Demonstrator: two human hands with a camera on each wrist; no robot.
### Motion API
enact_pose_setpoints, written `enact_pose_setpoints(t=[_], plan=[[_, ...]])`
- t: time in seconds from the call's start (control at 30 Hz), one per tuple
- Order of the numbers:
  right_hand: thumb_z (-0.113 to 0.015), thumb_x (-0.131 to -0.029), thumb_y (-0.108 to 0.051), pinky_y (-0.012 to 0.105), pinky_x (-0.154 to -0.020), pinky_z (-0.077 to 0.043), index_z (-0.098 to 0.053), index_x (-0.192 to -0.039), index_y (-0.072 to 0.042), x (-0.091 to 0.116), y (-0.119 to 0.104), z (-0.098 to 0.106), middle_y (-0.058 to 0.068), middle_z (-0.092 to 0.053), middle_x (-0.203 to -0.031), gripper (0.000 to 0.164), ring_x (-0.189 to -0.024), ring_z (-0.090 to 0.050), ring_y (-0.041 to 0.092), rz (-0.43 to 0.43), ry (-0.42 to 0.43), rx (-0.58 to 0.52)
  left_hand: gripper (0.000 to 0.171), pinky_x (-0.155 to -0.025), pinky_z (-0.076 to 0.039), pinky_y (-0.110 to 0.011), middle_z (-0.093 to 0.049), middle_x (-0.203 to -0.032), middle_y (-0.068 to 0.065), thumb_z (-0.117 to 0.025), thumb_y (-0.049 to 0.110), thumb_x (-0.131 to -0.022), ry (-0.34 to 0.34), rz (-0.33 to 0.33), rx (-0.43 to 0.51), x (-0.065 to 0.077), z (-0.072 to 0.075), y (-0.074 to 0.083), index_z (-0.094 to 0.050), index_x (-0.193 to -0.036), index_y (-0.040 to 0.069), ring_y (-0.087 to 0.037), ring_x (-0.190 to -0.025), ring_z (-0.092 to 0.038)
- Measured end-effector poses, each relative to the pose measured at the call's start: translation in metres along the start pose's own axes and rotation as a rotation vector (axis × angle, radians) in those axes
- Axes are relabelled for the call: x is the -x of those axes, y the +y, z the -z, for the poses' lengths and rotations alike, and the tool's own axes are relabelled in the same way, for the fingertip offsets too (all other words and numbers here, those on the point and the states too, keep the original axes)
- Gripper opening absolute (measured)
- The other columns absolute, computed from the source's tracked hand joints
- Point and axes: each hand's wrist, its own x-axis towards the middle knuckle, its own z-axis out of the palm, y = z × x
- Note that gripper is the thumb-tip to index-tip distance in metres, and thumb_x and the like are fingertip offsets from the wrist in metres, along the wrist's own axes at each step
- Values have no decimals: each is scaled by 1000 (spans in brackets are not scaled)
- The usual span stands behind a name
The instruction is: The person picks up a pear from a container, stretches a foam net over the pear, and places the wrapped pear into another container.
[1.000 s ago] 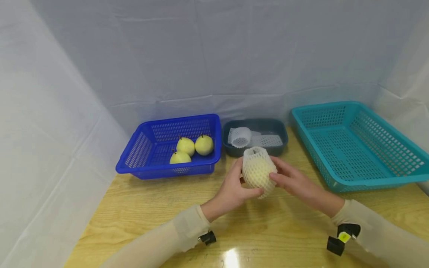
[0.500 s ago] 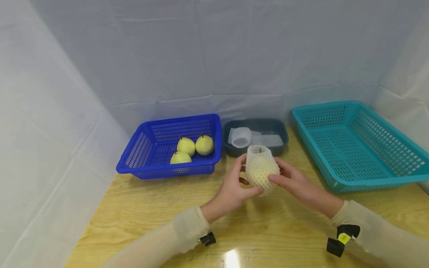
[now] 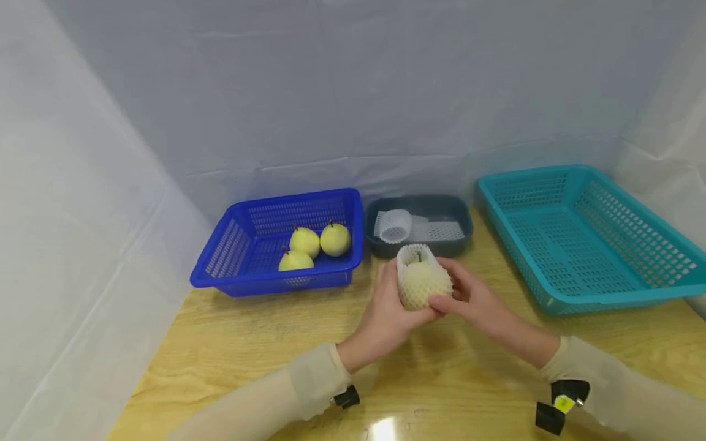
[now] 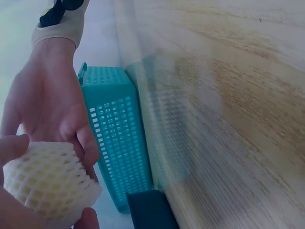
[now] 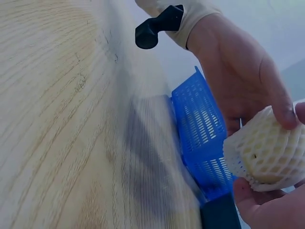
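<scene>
Wooden table [image 3: 259, 331], backdrop [image 3: 358, 86] perhaps plastic; 2 hands [image 3: 384, 315] [image 3: 478, 303] grip netted pear [image 3: 423, 285].

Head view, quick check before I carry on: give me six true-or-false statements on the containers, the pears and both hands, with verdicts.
1. The dark tray stands between the blue basket and the teal basket. True.
2. The blue basket holds five pears. False: three pears show in it.
3. The left hand and right hand both hold the netted pear. True.
4. The teal basket holds two netted pears. False: no pear shows in it.
5. A stem shows at the open top of the held pear's net. True.
6. The dark tray holds a bare pear. False: white foam netting lies in it.
</scene>
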Motion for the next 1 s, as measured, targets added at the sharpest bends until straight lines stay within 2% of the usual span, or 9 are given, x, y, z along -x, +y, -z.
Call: enact_pose_setpoints(t=[0.13,0.23,0.33,0.43,0.53,0.63,0.77,0.87,1.0], plan=[[-62,-99,-12,26,-88,-55,-28,-153,2,2,1,2,29,-48,-137,65,-117,-58,23,1,-28,-26,89,-96,-49,-34,-46,-129,-3,-87,28,-73,-9,-7,9,0,1,0,-39,-146,15,-17,-110,-52],[-51,-105,-13,26,-87,-54,-27,-153,3,3,1,5,20,-52,-131,56,-109,-59,12,9,-44,-51,89,-96,-50,-34,-47,-129,-5,-86,24,-72,-20,-24,25,1,2,0,-39,-147,13,-17,-111,-51],[-44,-107,-16,27,-87,-53,-28,-152,4,2,0,8,15,-53,-129,52,-106,-59,10,7,-57,-73,88,-97,-50,-33,-47,-129,-6,-85,19,-71,-29,-39,45,1,3,0,-39,-146,12,-17,-111,-51],[-46,-107,-18,28,-88,-53,-29,-153,1,2,0,10,20,-51,-133,53,-108,-59,11,-8,-73,-63,86,-95,-51,-32,-47,-129,-7,-83,16,-71,-42,-55,80,2,4,-1,-40,-146,11,-16,-111,-52],[-46,-107,-18,29,-92,-53,-26,-155,0,2,1,13,29,-45,-141,55,-112,-59,10,-13,-113,-68,85,-94,-53,-33,-47,-130,-8,-80,15,-72,-65,-71,118,2,5,-3,-39,-146,11,-16,-111,-53],[-45,-107,-16,26,-98,-51,-20,-158,3,2,3,14,35,-33,-150,60,-118,-58,5,-15,-175,-127,85,-95,-53,-35,-48,-133,-7,-78,14,-73,-94,-77,145,2,6,-5,-37,-148,11,-17,-113,-53],[-45,-107,-17,21,-104,-46,-13,-159,3,3,4,16,34,-21,-159,64,-124,-54,0,-30,-223,-176,85,-98,-51,-35,-49,-137,-7,-76,12,-76,-132,-71,178,1,9,-9,-35,-150,11,-18,-118,-53],[-46,-107,-20,20,-103,-45,-16,-160,0,4,3,16,30,-21,-161,64,-127,-53,3,-38,-201,-132,83,-100,-50,-33,-50,-138,-8,-74,9,-77,-171,-75,208,-1,10,-11,-35,-151,12,-18,-119,-53],[-46,-107,-18,19,-101,-46,-20,-159,-1,6,3,13,29,-24,-161,60,-136,-46,28,-27,-156,-75,81,-101,-50,-31,-53,-137,-5,-78,12,-81,-216,-71,233,-2,11,-14,-36,-150,18,-16,-119,-55]])
